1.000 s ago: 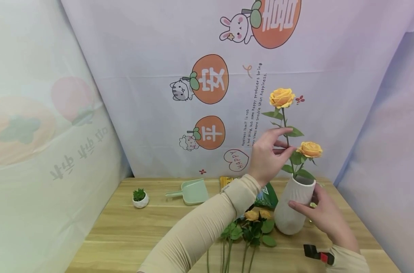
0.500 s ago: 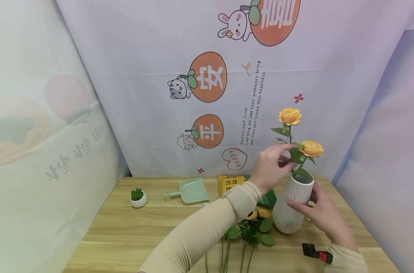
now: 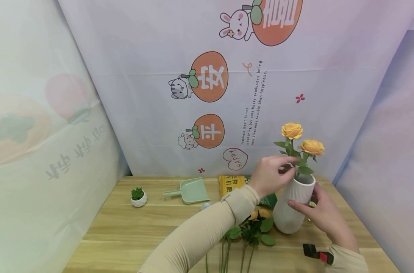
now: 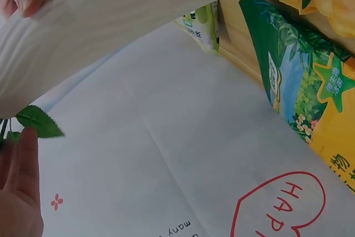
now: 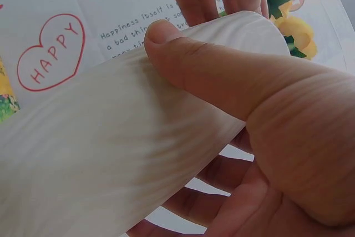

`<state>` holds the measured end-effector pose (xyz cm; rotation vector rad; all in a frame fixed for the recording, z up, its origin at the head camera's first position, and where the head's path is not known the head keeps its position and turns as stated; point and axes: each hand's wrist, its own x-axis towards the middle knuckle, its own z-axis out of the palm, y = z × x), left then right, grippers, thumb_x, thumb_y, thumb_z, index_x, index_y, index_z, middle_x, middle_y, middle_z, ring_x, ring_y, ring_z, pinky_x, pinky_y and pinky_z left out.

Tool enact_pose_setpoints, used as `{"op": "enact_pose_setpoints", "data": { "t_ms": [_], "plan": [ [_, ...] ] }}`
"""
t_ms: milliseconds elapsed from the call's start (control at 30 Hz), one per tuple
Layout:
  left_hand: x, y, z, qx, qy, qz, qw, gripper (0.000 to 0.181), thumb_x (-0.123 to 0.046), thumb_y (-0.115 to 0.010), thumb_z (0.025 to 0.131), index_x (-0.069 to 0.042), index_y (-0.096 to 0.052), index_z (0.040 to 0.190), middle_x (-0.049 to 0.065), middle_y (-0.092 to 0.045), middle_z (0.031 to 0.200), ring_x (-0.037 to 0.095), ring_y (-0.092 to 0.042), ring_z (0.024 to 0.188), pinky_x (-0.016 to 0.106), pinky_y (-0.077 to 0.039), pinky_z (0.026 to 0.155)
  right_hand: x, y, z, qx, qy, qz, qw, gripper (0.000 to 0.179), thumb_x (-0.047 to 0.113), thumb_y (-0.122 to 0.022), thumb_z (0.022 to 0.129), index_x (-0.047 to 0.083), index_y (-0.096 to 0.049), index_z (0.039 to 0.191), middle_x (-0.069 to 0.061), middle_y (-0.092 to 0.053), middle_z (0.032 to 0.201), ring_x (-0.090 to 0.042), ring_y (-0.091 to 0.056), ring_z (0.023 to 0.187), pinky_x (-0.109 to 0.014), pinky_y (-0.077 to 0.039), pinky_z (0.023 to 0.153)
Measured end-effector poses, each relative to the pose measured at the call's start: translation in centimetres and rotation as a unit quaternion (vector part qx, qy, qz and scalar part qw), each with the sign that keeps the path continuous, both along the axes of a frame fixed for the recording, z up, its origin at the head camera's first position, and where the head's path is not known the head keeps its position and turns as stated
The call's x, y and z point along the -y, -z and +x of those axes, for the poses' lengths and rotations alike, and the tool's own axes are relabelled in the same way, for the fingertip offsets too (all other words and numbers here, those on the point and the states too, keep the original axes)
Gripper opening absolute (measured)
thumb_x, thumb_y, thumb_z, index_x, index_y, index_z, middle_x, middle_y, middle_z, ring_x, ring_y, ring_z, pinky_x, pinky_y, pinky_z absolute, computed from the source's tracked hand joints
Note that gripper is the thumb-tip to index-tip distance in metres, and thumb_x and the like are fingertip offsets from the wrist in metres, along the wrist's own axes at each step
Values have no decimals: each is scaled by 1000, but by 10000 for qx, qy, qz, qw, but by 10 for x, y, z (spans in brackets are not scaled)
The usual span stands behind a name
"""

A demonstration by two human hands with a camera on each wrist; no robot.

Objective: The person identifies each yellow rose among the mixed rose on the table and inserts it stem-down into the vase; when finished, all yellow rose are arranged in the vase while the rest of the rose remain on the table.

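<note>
A white ribbed vase [image 3: 290,212] stands at the right of the wooden table [image 3: 142,231]. My right hand [image 3: 307,207] grips it, the thumb [image 5: 222,76] lying across the vase [image 5: 100,165]. Two orange roses stand in it, a taller one [image 3: 292,130] and a lower one [image 3: 312,146]. Just above the vase mouth my left hand [image 3: 286,167] pinches the taller rose's stem. In the left wrist view the left hand [image 4: 19,192] sits beside a green leaf [image 4: 39,121] under the vase [image 4: 111,20].
Several more orange roses [image 3: 258,223] lie on the table left of the vase. Behind them lies a yellow and green bag [image 3: 231,182]. A green scoop [image 3: 189,190] and a small potted succulent [image 3: 138,198] sit further left. A red and black tool [image 3: 317,253] lies front right.
The taller rose has sunk lower into the vase, and my left hand has come down with its stem to the vase mouth. My right hand stays on the vase.
</note>
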<state>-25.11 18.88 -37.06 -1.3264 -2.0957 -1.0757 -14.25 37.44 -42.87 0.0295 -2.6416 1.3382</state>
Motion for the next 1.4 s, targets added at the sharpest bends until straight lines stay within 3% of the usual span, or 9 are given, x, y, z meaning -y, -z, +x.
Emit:
{"op": "enact_pose_setpoints", "data": {
  "t_ms": [300,600,833,1033,1233,1400],
  "plan": [
    [2,12,5,344,195,-219,9990,25,-22,-69,108,-16,-77,131,-1,-75,127,-5,-68,105,3,-49,84,-1,0,0,11,-40,-11,10000,91,37,-82,99,-3,-30,162,-33,-54,144,-51,-57,128,-35,-59,81],
    [8,21,8,266,139,-464,9985,26,-30,-63,112,-18,-83,122,0,-72,130,-2,-65,108,4,-48,87,-2,4,0,44,-75,-21,10000,91,37,-82,99,-1,-29,163,-31,-54,146,-50,-57,129,-32,-59,79],
    [12,23,11,454,247,-435,9977,29,-32,-61,112,-15,-83,123,1,-71,131,-1,-65,109,5,-50,87,-3,5,-1,48,-53,0,10000,89,38,-81,99,-1,-30,162,-31,-54,145,-50,-57,129,-32,-58,79],
    [14,25,13,520,192,-562,9969,30,-33,-62,112,-17,-82,128,4,-70,136,1,-66,108,10,-54,86,-3,3,0,72,-51,33,10000,91,39,-81,99,0,-30,163,-31,-54,145,-50,-58,128,-36,-58,80],
    [17,28,13,624,370,-450,9963,29,-31,-62,112,-19,-81,130,2,-69,135,-2,-63,109,10,-54,86,-3,3,0,90,-44,24,9999,91,39,-81,99,-1,-29,163,-33,-53,146,-52,-57,129,-41,-59,82],
    [26,31,12,824,493,-468,9943,31,-33,-59,113,-24,-77,137,-2,-68,139,-7,-62,108,9,-53,85,-4,4,-2,77,-22,74,9999,93,40,-82,99,-1,-29,163,-34,-52,147,-53,-56,129,-52,-60,86]
  ]
}}
